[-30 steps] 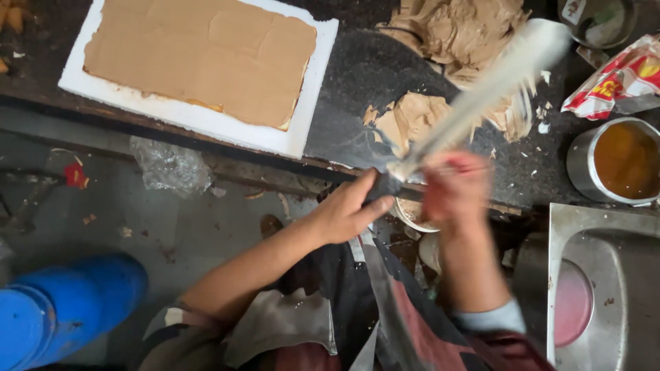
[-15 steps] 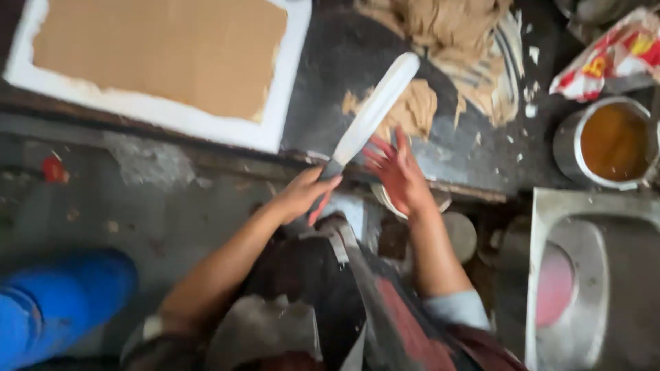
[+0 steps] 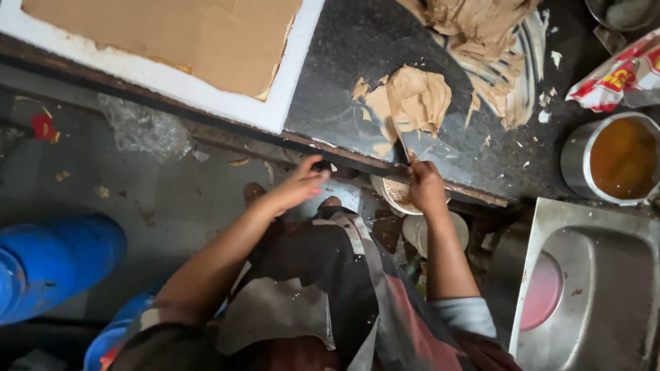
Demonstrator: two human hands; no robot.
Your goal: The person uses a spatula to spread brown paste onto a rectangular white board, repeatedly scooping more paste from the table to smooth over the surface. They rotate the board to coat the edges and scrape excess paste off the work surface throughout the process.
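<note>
While right hand (image 3: pixel 425 187) grips something unclear by dough lump (image 3: pixel 411 102) — left hand (image 3: pixel 302 184) spread, empty.

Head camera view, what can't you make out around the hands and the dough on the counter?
- Right hand: whether it grips anything; the fingers curl over the counter edge and hide it.
- Left hand: motion-blurred, so the grasp is unclear.
- Large dough mass: cut off by the top edge.
- White board: cut off at the top.
- Metal pot: cut off at the right edge.
</note>
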